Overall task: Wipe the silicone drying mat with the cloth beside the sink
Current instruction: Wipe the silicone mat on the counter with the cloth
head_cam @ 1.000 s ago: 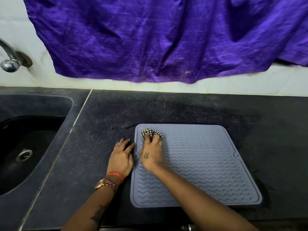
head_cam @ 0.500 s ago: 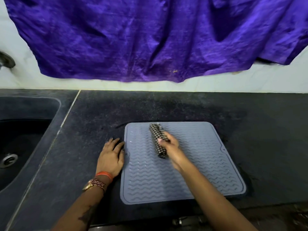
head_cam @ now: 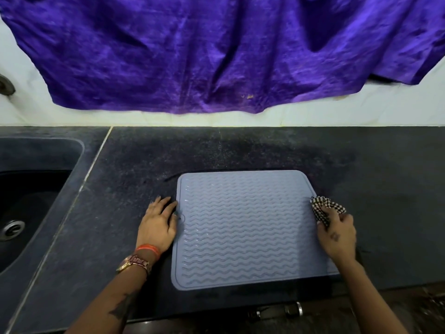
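Right hand (head_cam: 337, 233): at the mat's right edge, fingers curled round the cloth (head_cam: 325, 209), gripping it bunched; the wrist and forearm run down toward the lower right corner.
Left hand (head_cam: 157, 225): flat on the desk (head_cam: 240, 150), fingers straight and close together, fingertips touching the mat's left edge; an orange band and a watch sit on the wrist.
Cloth: black-and-white check, crumpled, sticking out above the right hand's fingers; it lies over the right rim of the mat, partly over the dark desk beyond.
Mat (head_cam: 243, 227): pale blue-grey, roughly square with rounded corners, wavy ridges across it; lies flat on the desk between the two hands, its near edge close to the desk's front edge.
Desk: dark speckled stone, a pale seam running diagonally between the mat area and the sink.
Sink (head_cam: 48, 189): dark basin at the left, well apart from the mat, with a metal drain (head_cam: 12, 230) in its floor.
Wall: white, with a purple sheet (head_cam: 216, 51) hanging down over it behind the desk.
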### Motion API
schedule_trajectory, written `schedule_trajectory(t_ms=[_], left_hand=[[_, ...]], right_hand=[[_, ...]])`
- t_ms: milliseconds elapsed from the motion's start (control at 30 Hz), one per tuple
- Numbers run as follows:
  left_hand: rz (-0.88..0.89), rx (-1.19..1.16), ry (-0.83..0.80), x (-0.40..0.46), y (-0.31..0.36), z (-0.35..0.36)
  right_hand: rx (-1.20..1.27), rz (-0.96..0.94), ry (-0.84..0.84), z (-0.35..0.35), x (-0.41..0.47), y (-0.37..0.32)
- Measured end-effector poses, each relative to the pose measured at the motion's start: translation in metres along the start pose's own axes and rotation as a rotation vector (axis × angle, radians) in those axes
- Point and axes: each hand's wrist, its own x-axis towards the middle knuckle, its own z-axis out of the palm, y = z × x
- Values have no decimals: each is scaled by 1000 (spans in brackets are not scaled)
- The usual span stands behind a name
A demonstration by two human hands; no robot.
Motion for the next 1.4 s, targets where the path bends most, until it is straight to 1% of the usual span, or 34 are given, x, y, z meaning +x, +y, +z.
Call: schedule_trajectory(t_ms=[100,167,500,633,900,967,1000,1033,1100,1133,1167,1200,1233,1300,1333,1367,1400], left_hand=[[0,2,-6,0,-1,1],[-3,5,-10,1,-1,1],[2,-50,2,0,-2,0],[-5,-85,1,-1,-3,0],[-19,-228,39,-1,-2,-4],[-42,-274,60,-1,-1,-6],[-54,-295,72,-2,-1,-6],[-62,-311,84,-2,-2,-7],[-65,-313,92,-3,-3,-6],[-62,-292,86,-4,-4,-6],[-59,-263,78,-4,-4,-5],[-53,-234,71,-4,-5,-4],[-45,-210,65,-3,-5,-3],[-33,-172,55,-3,-6,-1],[-32,-154,49,-2,-7,0],[-35,-135,43,-2,-7,1],[-40,-119,38,-1,-8,2]], right_hand=[[61,25,-19,5,-4,-19],[78,-34,-37,12,-14,-37],[122,-349,-234,61,-88,-150],[148,-428,-312,75,-108,-182],[217,-550,-391,89,-136,-224],[291,-521,-456,89,-133,-229],[373,-469,-520,86,-129,-229],[529,-375,-613,83,-124,-226],[987,-79,-858,72,-112,-215],[1173,72,-927,66,-105,-206],[1291,175,-944,59,-96,-194],[1361,229,-919,51,-87,-179],[1396,247,-860,43,-77,-161],[1378,278,-667,21,-55,-120],[1300,270,-557,9,-44,-96],[1168,243,-432,-3,-35,-73],[965,187,-281,-15,-26,-49]])
